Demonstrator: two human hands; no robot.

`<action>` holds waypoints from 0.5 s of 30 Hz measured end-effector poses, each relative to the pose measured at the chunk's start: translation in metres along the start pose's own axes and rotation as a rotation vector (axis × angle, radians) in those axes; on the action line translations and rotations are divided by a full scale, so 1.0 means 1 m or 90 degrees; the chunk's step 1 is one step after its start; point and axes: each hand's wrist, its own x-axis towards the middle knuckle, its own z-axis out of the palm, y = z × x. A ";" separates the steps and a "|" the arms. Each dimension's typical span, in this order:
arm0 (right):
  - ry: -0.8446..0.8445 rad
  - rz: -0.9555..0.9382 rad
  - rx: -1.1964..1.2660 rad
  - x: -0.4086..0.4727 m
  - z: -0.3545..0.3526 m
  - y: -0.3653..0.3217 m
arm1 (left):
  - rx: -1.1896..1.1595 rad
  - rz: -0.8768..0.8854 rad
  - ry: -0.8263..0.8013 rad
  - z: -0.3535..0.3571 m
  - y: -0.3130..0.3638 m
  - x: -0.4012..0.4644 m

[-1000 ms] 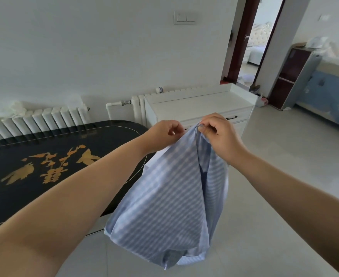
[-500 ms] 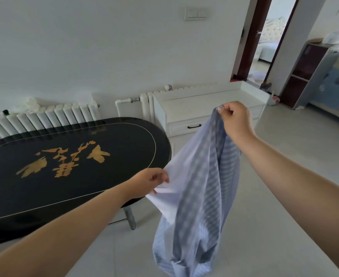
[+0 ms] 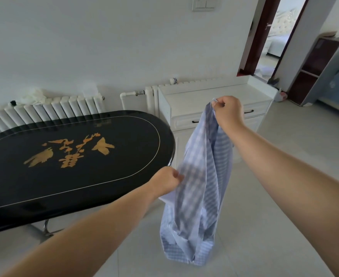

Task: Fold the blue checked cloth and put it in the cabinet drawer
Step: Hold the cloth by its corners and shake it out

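The blue checked cloth [image 3: 200, 186] hangs in the air, long and bunched, in front of me. My right hand [image 3: 228, 112] pinches its top corner up high. Lower down and to the left, my left hand [image 3: 165, 181] grips the cloth's left edge about halfway down. Behind the cloth stands the white cabinet [image 3: 214, 100] against the wall. Its left drawer [image 3: 186, 122] with a dark handle is closed. The right drawer [image 3: 254, 111] is partly hidden by my right hand.
A black oval table [image 3: 68, 156] with a gold pattern fills the left, its rounded end close to my left hand. White radiators [image 3: 44, 110] line the wall. A doorway [image 3: 272, 37] and a dark shelf unit [image 3: 314, 66] are at the right. Light tiled floor [image 3: 264, 226] lies below.
My left hand has let go of the top and slid down the cloth's left edge to mid height. My right hand keeps the top corner raised, and the cloth now hangs longer.
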 end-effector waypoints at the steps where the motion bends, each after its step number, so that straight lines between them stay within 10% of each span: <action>1: -0.001 -0.005 0.003 -0.001 -0.002 0.002 | 0.002 -0.006 0.018 -0.004 -0.005 0.002; 9: 0.028 0.003 -0.043 -0.001 -0.019 0.017 | -0.214 -0.078 -0.041 -0.020 -0.013 0.002; 15: 0.027 0.000 -0.020 0.000 -0.021 0.021 | 0.094 -0.054 0.091 -0.001 -0.017 0.011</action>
